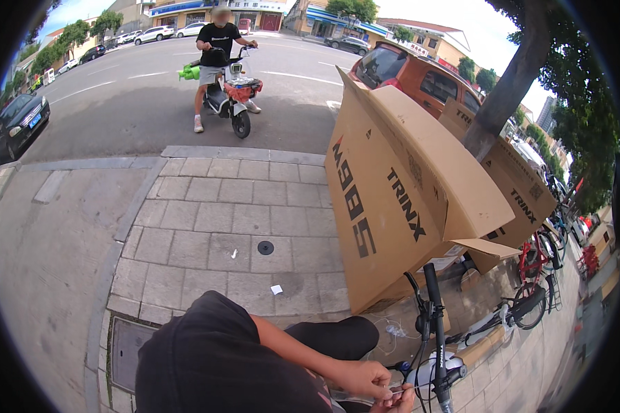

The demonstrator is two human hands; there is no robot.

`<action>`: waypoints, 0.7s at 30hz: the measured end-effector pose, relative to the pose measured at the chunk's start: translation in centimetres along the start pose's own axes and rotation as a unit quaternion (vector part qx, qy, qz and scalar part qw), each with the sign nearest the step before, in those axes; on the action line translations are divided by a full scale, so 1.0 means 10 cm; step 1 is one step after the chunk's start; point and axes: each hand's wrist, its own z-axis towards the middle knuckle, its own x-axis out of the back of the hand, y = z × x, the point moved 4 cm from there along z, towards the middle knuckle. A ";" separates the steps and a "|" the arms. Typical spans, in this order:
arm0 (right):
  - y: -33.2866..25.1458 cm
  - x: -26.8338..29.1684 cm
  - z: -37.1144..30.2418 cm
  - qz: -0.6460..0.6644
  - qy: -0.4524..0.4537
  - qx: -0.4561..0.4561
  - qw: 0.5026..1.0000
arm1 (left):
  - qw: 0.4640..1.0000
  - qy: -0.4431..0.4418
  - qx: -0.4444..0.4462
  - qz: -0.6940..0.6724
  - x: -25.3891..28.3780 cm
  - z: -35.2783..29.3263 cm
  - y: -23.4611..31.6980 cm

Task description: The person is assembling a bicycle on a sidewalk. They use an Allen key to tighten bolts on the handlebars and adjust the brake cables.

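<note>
My left hand (362,377) reaches in from the left, its fingers pinched together beside the front of a bicycle. Close against it at the lower edge, my right hand (401,400) is partly cut off, with its fingertips also closed. Between the fingertips of both runs a thin pale strand (397,393), too small to name surely. Just right of the hands stands the bicycle's black handlebar (433,292), turned nearly lengthwise, with a brake lever (413,283). Black cables (418,375) loop down near my fingers. Behind the bar shows a white rounded part (420,372).
A large open cardboard box (379,199) stands ahead on the right, near a tree trunk (506,89). More bicycles (530,303) stand at far right. Scraps of paper (276,290) lie on the paving. A person on a scooter (220,41) is on the road.
</note>
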 end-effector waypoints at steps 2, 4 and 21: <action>0.00 -0.08 0.00 0.225 -0.007 -0.117 0.967 | 0.961 0.062 -0.188 0.193 0.03 -0.04 0.11; -0.09 -0.19 -0.09 0.234 -0.003 -0.137 0.963 | 0.935 0.074 -0.216 0.273 0.02 -0.08 0.27; -0.48 -0.43 -0.27 0.169 0.014 -0.075 0.983 | 0.969 0.020 -0.088 0.229 0.03 -0.12 0.28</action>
